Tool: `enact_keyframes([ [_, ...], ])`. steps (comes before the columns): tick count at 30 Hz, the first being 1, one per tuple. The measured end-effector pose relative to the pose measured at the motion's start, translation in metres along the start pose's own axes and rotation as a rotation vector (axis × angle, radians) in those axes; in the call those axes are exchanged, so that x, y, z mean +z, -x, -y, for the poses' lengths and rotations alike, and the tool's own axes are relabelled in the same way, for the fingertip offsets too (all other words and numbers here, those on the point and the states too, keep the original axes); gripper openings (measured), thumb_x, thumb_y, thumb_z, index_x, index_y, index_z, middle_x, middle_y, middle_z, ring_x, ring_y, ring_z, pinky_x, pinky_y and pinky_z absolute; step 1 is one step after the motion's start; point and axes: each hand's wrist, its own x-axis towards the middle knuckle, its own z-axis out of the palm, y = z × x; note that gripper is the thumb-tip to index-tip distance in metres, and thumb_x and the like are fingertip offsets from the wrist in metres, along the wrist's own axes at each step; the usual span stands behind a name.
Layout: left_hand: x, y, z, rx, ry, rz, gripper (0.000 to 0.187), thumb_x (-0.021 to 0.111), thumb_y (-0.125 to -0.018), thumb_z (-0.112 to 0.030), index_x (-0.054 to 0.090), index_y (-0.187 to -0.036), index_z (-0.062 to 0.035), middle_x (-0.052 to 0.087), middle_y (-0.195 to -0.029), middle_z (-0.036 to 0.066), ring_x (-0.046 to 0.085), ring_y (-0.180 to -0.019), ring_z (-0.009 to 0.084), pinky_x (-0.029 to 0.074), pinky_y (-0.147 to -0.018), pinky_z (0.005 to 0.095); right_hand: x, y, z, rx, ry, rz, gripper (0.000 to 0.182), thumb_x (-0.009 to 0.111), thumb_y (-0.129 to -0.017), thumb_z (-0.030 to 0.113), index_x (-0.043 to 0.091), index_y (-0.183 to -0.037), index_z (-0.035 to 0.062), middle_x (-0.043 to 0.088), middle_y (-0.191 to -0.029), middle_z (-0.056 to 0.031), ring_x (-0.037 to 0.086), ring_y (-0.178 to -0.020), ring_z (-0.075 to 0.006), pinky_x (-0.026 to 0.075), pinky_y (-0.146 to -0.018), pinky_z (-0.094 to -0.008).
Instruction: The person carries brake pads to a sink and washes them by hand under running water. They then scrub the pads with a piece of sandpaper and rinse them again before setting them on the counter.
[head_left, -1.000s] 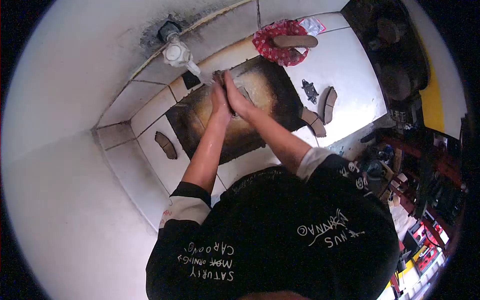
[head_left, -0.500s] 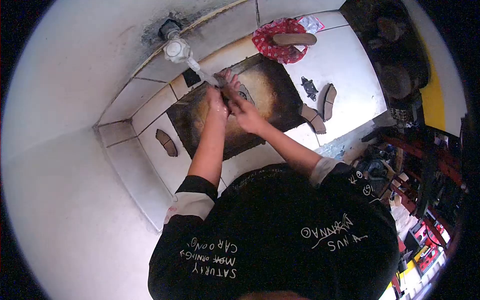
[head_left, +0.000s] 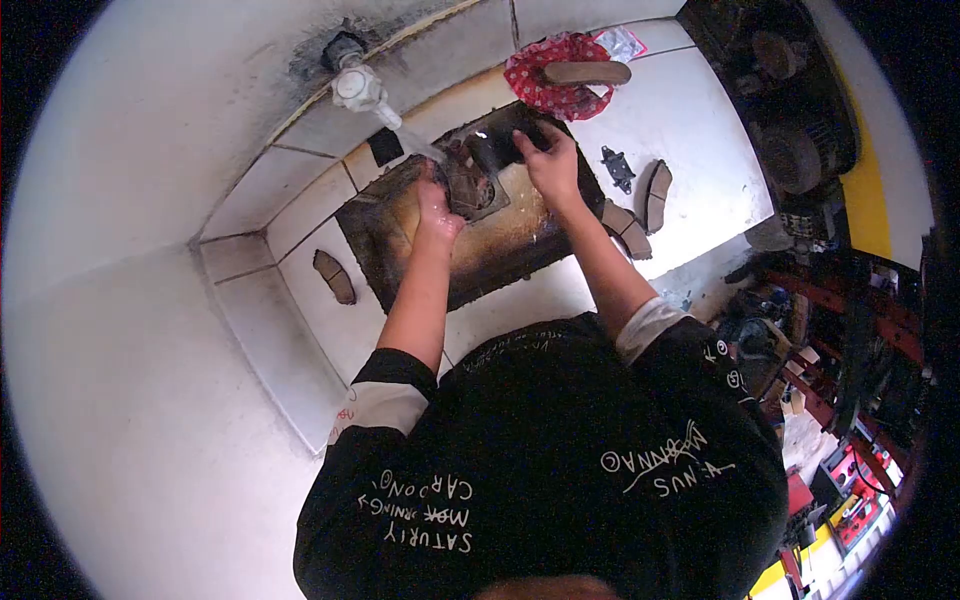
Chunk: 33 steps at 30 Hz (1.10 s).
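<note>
Water runs from a white tap (head_left: 358, 90) into the dark, stained sink (head_left: 515, 240). My left hand (head_left: 435, 205) is in the sink beside the stream, wet, with its thumb apart from its fingers. My right hand (head_left: 550, 165) is over the sink's far right part, its thumb and fingers closed on a dark, wet, flat piece (head_left: 497, 148); its exact kind cannot be made out. Below the piece is the drain plate (head_left: 485, 198). Two brake pads (head_left: 656, 196) (head_left: 625, 230) lie right of the sink, and another brake pad (head_left: 334, 277) lies left of it.
A small black bracket-like part (head_left: 618, 169) lies on the white tiled counter (head_left: 700, 125). At the back, a wooden-handled brush (head_left: 588, 74) rests on a red patterned cloth (head_left: 540, 85). A dark square (head_left: 384, 147) sits near the tap. Cluttered shelves and tools (head_left: 850, 470) stand at the right.
My hands were together under the stream and have separated. My right hand has moved right and away with the dark piece; my left hand stays near the water.
</note>
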Motion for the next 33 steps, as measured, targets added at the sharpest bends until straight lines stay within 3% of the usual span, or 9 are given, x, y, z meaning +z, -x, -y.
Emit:
enact_keyframes([
  [3,0.021,0.016,-0.001,-0.045,0.131,-0.074,0.054,0.025,-0.098,-0.046,0.054,-0.119,-0.0056,0.054,-0.129,0.013,0.053,-0.113,0.0379,0.041,-0.099,0.049,0.023,0.008,0.016,-0.259,-0.1,-0.012,0.023,0.067,-0.077,-0.001,0.056,-0.097,-0.0033,0.063,-0.084,-0.0108,0.061,-0.074,-0.0155,0.049,-0.068,-0.0291],
  [7,0.021,0.011,-0.004,0.041,0.059,-0.008,0.056,0.022,-0.098,-0.047,0.05,-0.124,-0.0064,0.052,-0.131,0.013,0.052,-0.114,0.038,0.038,-0.103,0.0494,0.029,0.047,0.015,-0.224,0.45,0.276,0.047,0.059,-0.071,-0.004,0.049,-0.117,0.0014,0.061,-0.084,-0.0194,0.062,-0.075,-0.0382,0.052,-0.07,-0.0383],
  [11,0.02,0.01,-0.009,0.09,-0.04,0.028,0.053,0.02,-0.099,-0.04,0.046,-0.125,-0.002,0.045,-0.138,0.016,0.046,-0.123,0.0366,0.039,-0.1,0.0501,0.029,0.07,0.011,-0.547,0.301,0.539,0.074,0.06,-0.077,0.008,0.025,-0.143,0.0024,0.048,-0.124,-0.0287,0.051,-0.112,-0.043,0.044,-0.095,-0.0411],
  [13,0.029,0.017,-0.004,0.052,-0.053,-0.009,0.054,0.022,-0.098,-0.042,0.045,-0.126,-0.0023,0.045,-0.139,0.014,0.045,-0.124,0.035,0.039,-0.1,0.0476,0.026,0.07,0.022,-0.523,0.306,0.626,0.073,0.06,-0.083,0.02,0.023,-0.143,0.0002,0.024,-0.145,-0.029,0.027,-0.135,-0.0398,0.027,-0.11,-0.0411],
  [19,0.027,0.028,0.015,0.267,-0.268,0.021,0.06,0.038,-0.096,-0.05,0.033,-0.141,-0.0107,0.041,-0.142,0.007,0.045,-0.125,0.03,0.035,-0.104,0.0447,0.051,0.059,0.034,-0.425,0.129,0.524,0.069,0.043,-0.095,0.035,0.015,-0.145,-0.0043,0.013,-0.152,-0.0237,0.01,-0.143,-0.0343,0.008,-0.115,-0.0383],
  [23,0.022,0.017,0.0,0.149,-0.286,-0.061,0.059,0.038,-0.097,-0.048,0.03,-0.143,-0.011,0.042,-0.141,0.005,0.046,-0.123,0.0261,0.037,-0.103,0.0436,0.066,0.062,0.035,-0.23,0.13,0.501,0.068,0.037,-0.098,0.036,0.013,-0.144,-0.0072,0.011,-0.153,-0.0237,0.009,-0.143,-0.0318,0.008,-0.115,-0.0367],
  [25,0.027,-0.003,-0.009,0.108,-0.215,-0.327,0.049,0.035,-0.097,-0.044,0.046,-0.13,-0.0094,0.052,-0.129,0.006,0.054,-0.112,0.03,0.041,-0.097,0.0433,0.063,0.074,0.044,-0.27,0.117,0.562,0.071,0.035,-0.097,0.042,0.014,-0.144,-0.0077,0.012,-0.152,-0.0256,0.01,-0.142,-0.0339,0.009,-0.115,-0.0376],
  [28,0.027,-0.002,-0.016,0.262,-0.316,-0.403,0.041,0.032,-0.099,-0.041,0.05,-0.122,-0.0114,0.058,-0.11,0.005,0.055,-0.096,0.0189,0.044,-0.086,0.0331,0.067,0.065,0.052,-0.175,0.072,0.642,0.076,0.03,-0.097,0.049,0.015,-0.144,-0.0084,0.011,-0.151,-0.0267,0.012,-0.142,-0.0355,0.009,-0.115,-0.0375],
  [33,0.015,-0.01,-0.018,0.276,-0.307,-0.223,0.036,0.039,-0.096,-0.043,0.054,-0.104,-0.0111,0.056,-0.089,0.002,0.053,-0.082,0.0183,0.046,-0.075,0.0353,0.077,0.044,0.057,-0.001,-0.057,0.624,0.078,0.022,-0.096,0.053,0.015,-0.144,-0.0085,0.011,-0.152,-0.0256,0.011,-0.142,-0.0338,0.008,-0.116,-0.0351],
])
